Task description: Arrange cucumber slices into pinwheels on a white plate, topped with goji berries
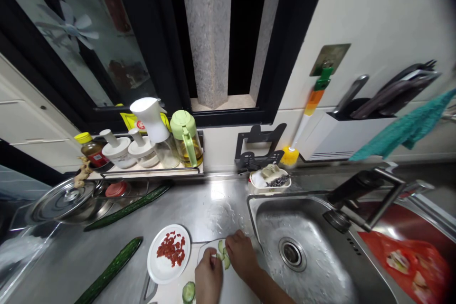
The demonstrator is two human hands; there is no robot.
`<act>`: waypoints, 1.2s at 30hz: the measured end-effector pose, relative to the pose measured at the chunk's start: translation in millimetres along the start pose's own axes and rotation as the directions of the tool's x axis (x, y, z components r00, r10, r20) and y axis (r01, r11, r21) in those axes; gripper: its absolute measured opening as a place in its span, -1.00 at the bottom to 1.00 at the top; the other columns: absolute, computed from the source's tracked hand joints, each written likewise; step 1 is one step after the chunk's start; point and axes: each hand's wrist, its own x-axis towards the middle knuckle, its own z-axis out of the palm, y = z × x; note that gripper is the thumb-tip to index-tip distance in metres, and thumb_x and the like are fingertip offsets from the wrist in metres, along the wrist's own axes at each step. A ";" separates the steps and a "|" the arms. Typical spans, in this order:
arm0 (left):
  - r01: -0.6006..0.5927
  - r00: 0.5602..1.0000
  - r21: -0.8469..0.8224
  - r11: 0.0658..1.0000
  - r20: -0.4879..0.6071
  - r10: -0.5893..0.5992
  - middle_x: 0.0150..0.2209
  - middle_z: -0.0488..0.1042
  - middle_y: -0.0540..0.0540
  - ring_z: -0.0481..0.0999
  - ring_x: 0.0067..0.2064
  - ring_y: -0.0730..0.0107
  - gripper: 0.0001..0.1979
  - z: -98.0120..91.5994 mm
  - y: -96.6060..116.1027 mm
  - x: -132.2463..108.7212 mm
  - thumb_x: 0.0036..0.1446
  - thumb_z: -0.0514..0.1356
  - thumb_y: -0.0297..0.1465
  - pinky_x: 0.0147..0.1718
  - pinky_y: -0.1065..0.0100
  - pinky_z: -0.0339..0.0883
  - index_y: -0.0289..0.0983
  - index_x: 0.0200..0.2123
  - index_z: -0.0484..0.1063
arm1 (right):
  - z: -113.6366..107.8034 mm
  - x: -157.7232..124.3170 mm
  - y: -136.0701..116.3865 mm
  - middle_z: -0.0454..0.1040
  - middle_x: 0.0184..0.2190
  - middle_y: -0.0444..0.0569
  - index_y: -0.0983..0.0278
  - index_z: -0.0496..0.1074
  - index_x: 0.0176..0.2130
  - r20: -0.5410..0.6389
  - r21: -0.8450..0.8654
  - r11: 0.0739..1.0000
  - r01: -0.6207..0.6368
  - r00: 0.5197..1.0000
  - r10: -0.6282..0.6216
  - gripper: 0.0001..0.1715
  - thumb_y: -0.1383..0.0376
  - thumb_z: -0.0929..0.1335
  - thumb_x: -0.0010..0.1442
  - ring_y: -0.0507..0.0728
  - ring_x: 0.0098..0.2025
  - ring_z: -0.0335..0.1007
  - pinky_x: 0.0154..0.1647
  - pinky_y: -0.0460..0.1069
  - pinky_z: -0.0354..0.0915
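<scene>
My left hand [209, 275] and my right hand [242, 254] are close together over a pale board [233, 289] at the bottom middle. Pale green cucumber slices [224, 253] lie between them. The fingers of my right hand curl down and close on the edge of these slices. My left hand's thumb and fingertips are pinched together beside the slices; whatever is in that pinch is hidden. A cut cucumber piece [188, 291] rests left of my left hand. Farther left stands a white plate [154, 261] with small chopped red pieces [171, 249] on it.
Two long cucumbers [110, 273] [131, 208] lie on the steel counter at left. A sink [309, 228] with a tap [384, 199] is at right, beside a red bag [409, 266]. Behind stand an oil jug [187, 140], seasoning jars [142, 152] and a knife holder [349, 135].
</scene>
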 end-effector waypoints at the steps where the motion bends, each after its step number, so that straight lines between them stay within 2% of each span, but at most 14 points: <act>1: -0.007 1.000 0.004 1.000 -0.001 0.007 -0.53 0.48 0.00 0.45 -0.45 0.37 -0.77 -0.2 1.0 -0.3 0.13 -0.02 -0.42 -0.38 0.42 0.22 -0.20 -0.23 0.41 | 0.8 -0.1 0.1 0.55 -0.27 0.02 0.29 0.47 -0.30 0.000 -0.008 1.000 0.007 1.000 -0.007 -0.77 0.44 0.23 0.26 0.22 -0.08 0.35 -0.16 0.07 0.11; 5: -0.043 0.999 0.016 0.999 -0.020 0.043 -0.46 0.51 -0.05 0.48 -0.39 0.35 -0.73 -2.5 4.9 -2.3 0.13 -0.03 -0.40 -0.32 0.40 0.26 -0.24 -0.18 0.41 | 4.0 -0.4 0.9 0.55 -0.24 0.02 0.29 0.48 -0.29 -0.006 -0.043 0.998 0.038 0.999 -0.038 -0.79 0.40 0.25 0.27 0.23 -0.06 0.34 -0.14 0.08 0.11; 9: -0.080 0.993 0.050 0.996 -0.087 0.084 -0.24 0.51 -0.18 0.51 -0.20 0.28 -0.69 -4.2 5.2 -3.6 0.09 0.02 -0.40 -0.15 0.34 0.29 -0.32 -0.13 0.41 | 9.2 -0.3 2.8 0.52 -0.18 0.00 0.27 0.48 -0.28 -0.035 -0.078 0.996 0.048 0.998 -0.051 -0.82 0.37 0.27 0.28 0.22 -0.05 0.33 -0.13 0.07 0.12; 11: -0.121 0.988 0.071 0.990 -0.089 0.127 -0.19 0.48 -0.21 0.49 -0.16 0.25 -0.70 -4.2 3.9 -4.0 0.09 0.01 -0.41 -0.09 0.31 0.27 -0.33 -0.13 0.41 | 12.5 -0.3 3.8 0.52 -0.18 0.00 0.26 0.48 -0.29 -0.048 -0.095 0.994 0.049 0.997 -0.054 -0.83 0.36 0.29 0.27 0.23 -0.05 0.33 -0.14 0.07 0.12; 14: -0.183 0.980 0.123 0.975 -0.056 0.191 -0.27 0.46 -0.18 0.47 -0.18 0.23 -0.75 -3.1 1.7 -4.2 0.13 -0.02 -0.42 -0.10 0.28 0.25 -0.28 -0.27 0.44 | 16.5 -0.5 4.9 0.52 -0.21 -0.01 0.27 0.48 -0.31 -0.062 -0.114 0.992 0.055 0.996 -0.062 -0.83 0.37 0.29 0.27 0.23 -0.06 0.33 -0.15 0.08 0.12; 17: -0.205 0.976 0.185 0.961 -0.035 0.215 -0.34 0.45 -0.17 0.47 -0.22 0.23 -0.72 -1.4 0.9 -3.8 0.17 -0.07 -0.43 -0.13 0.27 0.24 -0.25 -0.37 0.44 | 18.0 -1.0 5.2 0.53 -0.23 -0.01 0.28 0.48 -0.32 -0.072 -0.121 0.991 0.065 0.995 -0.074 -0.82 0.38 0.29 0.26 0.23 -0.06 0.34 -0.15 0.08 0.13; 21: -0.199 0.977 0.197 0.960 -0.029 0.209 -0.35 0.47 -0.18 0.47 -0.24 0.24 -0.68 -1.4 3.4 -2.6 0.19 -0.09 -0.43 -0.16 0.27 0.24 -0.25 -0.39 0.46 | 17.4 -1.2 5.2 0.53 -0.23 -0.01 0.27 0.48 -0.32 -0.081 -0.110 0.992 0.070 0.994 -0.079 -0.81 0.39 0.28 0.26 0.23 -0.06 0.34 -0.14 0.08 0.14; 25: -0.224 0.974 0.096 0.970 -0.021 0.227 -0.32 0.51 -0.19 0.50 -0.22 0.24 -0.69 -11.8 0.3 -1.5 0.17 -0.04 -0.38 -0.13 0.27 0.28 -0.24 -0.36 0.51 | 14.7 -3.9 6.7 0.52 -0.22 -0.03 0.26 0.48 -0.32 -0.088 -0.079 0.995 0.064 0.994 -0.071 -0.82 0.40 0.29 0.26 0.20 -0.06 0.33 -0.13 0.06 0.14; 28: -0.215 0.976 0.009 0.977 -0.044 0.215 -0.26 0.56 -0.18 0.52 -0.19 0.23 -0.70 -29.9 -14.7 -1.9 0.14 0.03 -0.27 -0.11 0.29 0.32 -0.22 -0.29 0.54 | 11.8 -14.1 9.3 0.51 -0.22 -0.05 0.24 0.47 -0.30 -0.117 -0.009 0.999 0.041 0.992 -0.042 -0.84 0.42 0.30 0.23 0.18 -0.06 0.31 -0.10 0.04 0.14; 31: -0.163 0.980 -0.009 0.987 -0.118 0.161 -0.27 0.60 -0.17 0.54 -0.22 0.19 -0.68 -51.7 -40.4 -6.6 0.06 0.09 -0.17 -0.15 0.28 0.37 -0.21 -0.33 0.56 | 15.3 -33.9 13.9 0.49 -0.25 -0.03 0.25 0.46 -0.33 -0.170 0.121 0.992 0.044 0.985 -0.022 -0.80 0.45 0.27 0.24 0.17 -0.09 0.30 -0.13 0.02 0.16; 33: -0.094 0.971 0.001 0.996 -0.222 0.092 -0.25 0.62 -0.14 0.55 -0.30 0.22 -0.65 -63.7 -58.9 -12.8 0.03 0.09 -0.12 -0.22 0.28 0.41 -0.18 -0.32 0.57 | 25.9 -50.0 18.7 0.49 -0.29 0.00 0.27 0.44 -0.37 -0.186 0.156 0.987 0.046 0.982 -0.017 -0.75 0.47 0.24 0.24 0.18 -0.13 0.31 -0.15 0.02 0.18; 36: 0.053 0.956 0.082 0.995 -0.291 -0.027 -0.25 0.62 -0.09 0.54 -0.39 0.26 -0.65 -73.1 -81.2 -23.7 -0.04 0.11 -0.12 -0.27 0.28 0.43 -0.15 -0.30 0.57 | 54.7 -72.3 28.6 0.49 -0.32 -0.03 0.24 0.43 -0.38 -0.213 0.158 0.982 0.106 0.974 -0.071 -0.78 0.47 0.26 0.20 0.17 -0.17 0.33 -0.18 0.00 0.21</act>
